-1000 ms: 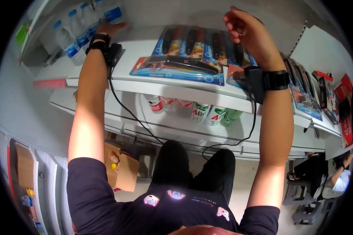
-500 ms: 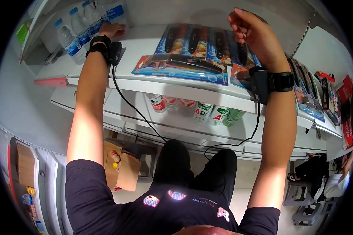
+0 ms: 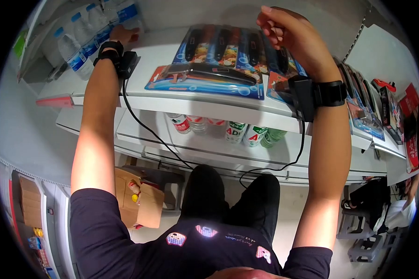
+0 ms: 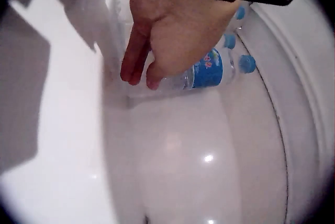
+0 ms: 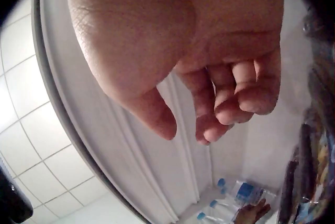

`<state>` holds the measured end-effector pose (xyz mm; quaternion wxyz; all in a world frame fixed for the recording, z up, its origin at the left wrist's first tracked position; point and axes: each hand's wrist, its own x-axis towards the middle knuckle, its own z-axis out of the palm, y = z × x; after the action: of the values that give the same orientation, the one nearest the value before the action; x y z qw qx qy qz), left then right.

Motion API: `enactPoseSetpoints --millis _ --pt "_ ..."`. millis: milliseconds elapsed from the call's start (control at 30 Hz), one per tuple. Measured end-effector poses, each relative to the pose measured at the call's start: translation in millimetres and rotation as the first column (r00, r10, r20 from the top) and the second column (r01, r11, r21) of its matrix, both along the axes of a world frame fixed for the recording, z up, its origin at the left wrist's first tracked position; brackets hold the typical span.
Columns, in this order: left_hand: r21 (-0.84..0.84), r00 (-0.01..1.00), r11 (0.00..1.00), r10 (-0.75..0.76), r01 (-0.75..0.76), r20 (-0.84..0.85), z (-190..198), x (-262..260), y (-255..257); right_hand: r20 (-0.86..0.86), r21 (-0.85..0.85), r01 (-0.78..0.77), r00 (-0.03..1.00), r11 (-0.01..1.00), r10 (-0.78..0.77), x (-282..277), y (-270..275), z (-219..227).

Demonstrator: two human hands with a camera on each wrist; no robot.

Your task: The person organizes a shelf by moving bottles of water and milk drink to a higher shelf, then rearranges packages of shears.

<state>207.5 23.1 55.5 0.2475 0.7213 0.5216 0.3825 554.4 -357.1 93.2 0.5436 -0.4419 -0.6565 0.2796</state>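
Note:
Water bottles with blue caps and blue labels stand in a row at the left end of the upper shelf. My left hand is right beside the far bottle, its fingers mostly straight and the thumb held out. In the left wrist view the hand overlaps a blue-labelled bottle; its fingertips point down. Raised over packaged black-handled tools, my right hand holds nothing. Its fingers are loosely curled in the right wrist view, with the thumb apart from them.
A larger tool pack lies along the front of the shelf. Drink bottles stand on the level below. More packs are at the right. A cable hangs from the left wrist camera. Below is an open cardboard box.
The head view has shifted slightly, so the shelf and bottles appear a little further left. Both hands keep nearly the same pose and place over the shelf.

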Motion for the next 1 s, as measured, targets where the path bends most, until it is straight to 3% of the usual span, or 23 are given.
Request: enactPoseSetpoints --millis 67,200,267,400,467,600,700,733,767,800,833,867,1000 --pt "0.155 0.965 0.983 0.134 -0.100 -0.227 1 0 8 -0.020 0.007 0.020 1.000 1.000 -0.020 -5 0 -1" --pt "0.093 0.968 0.996 0.037 -0.014 -0.249 -7 -2 26 -0.085 -0.077 0.043 0.995 0.996 -0.050 -22 -17 14" --pt "0.047 0.999 0.999 0.016 -0.014 -0.029 -7 -2 22 -0.100 -0.088 0.059 0.993 0.994 -0.068 -23 -18 14" --pt "0.068 0.969 0.996 0.070 -0.056 -0.236 -6 -2 22 -0.080 -0.089 0.076 0.993 0.993 -0.083 -23 -16 14" --pt "0.010 0.997 0.999 0.049 -0.049 -0.061 -6 0 21 -0.066 -0.086 0.083 0.994 0.993 -0.088 -23 -15 15" --pt "-0.034 0.994 0.999 -0.026 0.030 0.104 -14 -6 41 0.009 -0.083 0.092 0.996 0.992 -0.092 -23 -18 18" --pt "-0.051 0.994 0.993 -0.105 0.106 0.022 -23 -21 67 -0.015 -0.069 0.094 0.995 0.993 -0.095 -22 -16 15" --pt "0.216 0.947 0.961 -0.104 0.175 -0.304 -32 -32 104 -0.016 -0.073 0.087 0.996 0.994 -0.088 -22 -16 15" --pt "0.427 0.810 0.848 -0.005 0.314 -0.587 -39 -40 122 -0.039 -0.067 0.102 0.994 0.993 -0.105 -21 -16 15" --pt "0.233 0.934 0.943 -0.154 0.236 -0.324 -26 -27 74 -0.063 -0.062 0.119 0.990 0.991 -0.123 -20 -16 15" --pt "0.034 0.972 0.979 -0.203 0.201 0.119 -12 -13 22 -0.060 -0.066 0.115 0.991 0.991 -0.119 -20 -17 15" --pt "-0.100 0.867 0.981 -0.099 0.168 0.489 2 2 -33 -0.109 -0.062 0.076 0.991 0.995 -0.083 -19 -17 16" --pt "-0.187 0.763 0.954 -0.061 0.233 0.643 16 0 -12 -0.200 -0.020 -0.037 0.979 0.999 0.032 -10 -14 15"
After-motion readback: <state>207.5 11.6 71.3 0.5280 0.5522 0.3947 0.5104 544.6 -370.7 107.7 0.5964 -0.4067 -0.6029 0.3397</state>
